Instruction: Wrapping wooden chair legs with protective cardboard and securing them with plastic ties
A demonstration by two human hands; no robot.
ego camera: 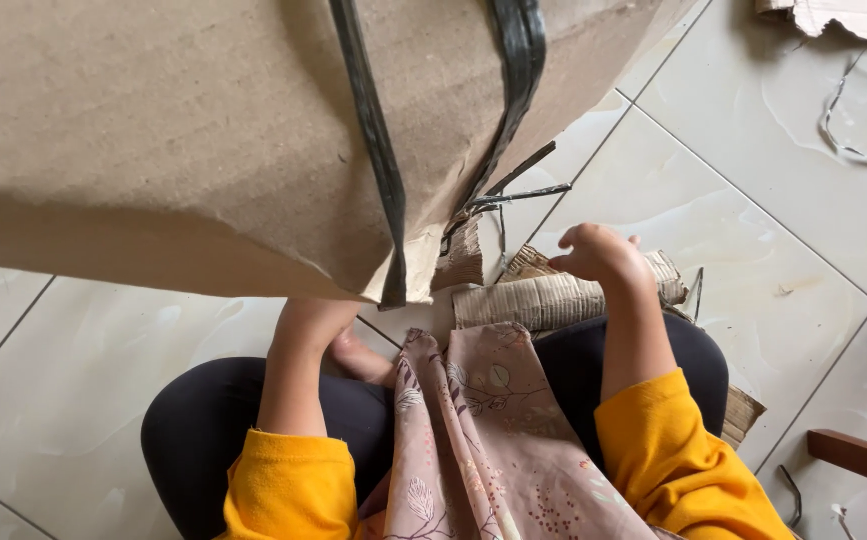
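A large brown cardboard box (184, 130), bound with black plastic straps (379, 160), fills the upper left of the view, lifted above the glossy white tiled floor (754, 260). The left hand (316, 312) reaches up under the box's lower edge; the cardboard hides its fingers, so I cannot tell its grip. The right hand (602, 255) rests curled, fingers bent loosely, on torn corrugated cardboard pieces (539, 298) lying on the floor just past the person's knees. Loose strap scraps (839, 125) lie near the floor's upper right corner, a brown wooden piece (864, 458) near its right edge.
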